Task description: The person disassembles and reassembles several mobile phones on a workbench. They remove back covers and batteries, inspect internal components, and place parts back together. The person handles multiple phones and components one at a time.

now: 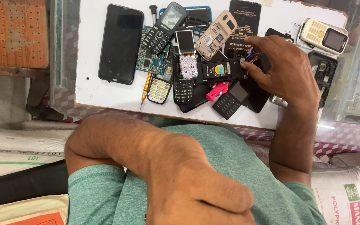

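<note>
Partly hidden under right hand [286, 71]: phone [221, 71]

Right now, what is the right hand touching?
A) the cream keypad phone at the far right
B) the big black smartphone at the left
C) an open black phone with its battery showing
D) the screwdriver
C: the right hand has its fingertips on the end of the open black phone, whose battery shows; the left hand is off the table, near the chest.

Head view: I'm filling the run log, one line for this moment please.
right hand: on opened black phone | left hand: against torso, empty | white board: phone parts
</note>
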